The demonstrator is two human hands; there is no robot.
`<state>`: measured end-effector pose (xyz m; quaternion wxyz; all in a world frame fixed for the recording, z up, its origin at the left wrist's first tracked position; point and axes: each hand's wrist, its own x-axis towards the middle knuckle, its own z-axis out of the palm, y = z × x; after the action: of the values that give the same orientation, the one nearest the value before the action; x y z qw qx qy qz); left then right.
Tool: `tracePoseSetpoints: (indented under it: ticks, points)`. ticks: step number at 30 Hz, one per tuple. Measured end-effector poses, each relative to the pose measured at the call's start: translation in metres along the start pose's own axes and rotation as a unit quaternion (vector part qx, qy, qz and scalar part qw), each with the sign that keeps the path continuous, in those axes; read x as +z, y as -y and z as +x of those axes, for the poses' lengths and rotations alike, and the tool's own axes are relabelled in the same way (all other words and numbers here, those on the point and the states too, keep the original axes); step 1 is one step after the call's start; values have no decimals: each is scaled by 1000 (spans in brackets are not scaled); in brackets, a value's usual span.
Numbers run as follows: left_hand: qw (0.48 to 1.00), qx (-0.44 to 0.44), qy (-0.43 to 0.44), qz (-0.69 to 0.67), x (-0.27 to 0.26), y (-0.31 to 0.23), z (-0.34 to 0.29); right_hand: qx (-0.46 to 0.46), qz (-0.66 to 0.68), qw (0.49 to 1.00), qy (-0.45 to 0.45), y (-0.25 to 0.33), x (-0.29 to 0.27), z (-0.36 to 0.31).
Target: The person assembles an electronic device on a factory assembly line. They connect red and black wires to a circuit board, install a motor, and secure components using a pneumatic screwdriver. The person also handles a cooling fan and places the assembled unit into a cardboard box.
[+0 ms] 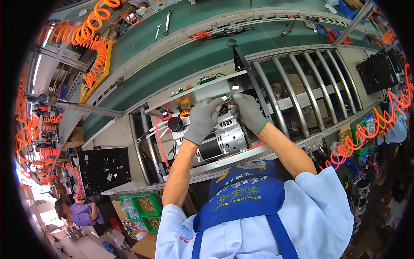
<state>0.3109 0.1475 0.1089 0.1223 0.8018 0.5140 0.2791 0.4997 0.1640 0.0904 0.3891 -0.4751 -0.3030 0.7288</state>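
Both my hands wear grey gloves and meet over an open metal chassis (211, 166) on the roller line. Between their fingertips is a small bunch of coloured wires (227, 99), yellow and blue among them. My left hand (203, 119) pinches the bunch from the left. From the right, my right hand (250, 113) closes on the same wires; its fingertips are partly hidden. Just below the hands sits a silver motor unit (230, 134) with a black middle section. A black round cap (175, 124) and a red tube (158, 140) lie left of my left hand.
Steel rollers (297, 93) run to the right. Beyond the chassis stretches a green bench (172, 75) with wrenches (167, 20) farther back. Orange coiled hoses (97, 52) hang at the left. Black panels (105, 170) flank the line. Green bins (146, 204) hold small parts; another person (82, 213) is far left.
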Motion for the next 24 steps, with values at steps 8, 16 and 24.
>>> tracePoseSetpoints:
  ticks: [8,16,24]
  points:
    - [997,-37,58,27,23,32,36,99,225,965,-92,-46,-26,99]
    - [981,-119,151,-34,36,79,55,178,93,972,-122,-42,-31,149]
    - [933,-239,200,-179,52,106,24,99,-28,981,-165,-36,-31,147]
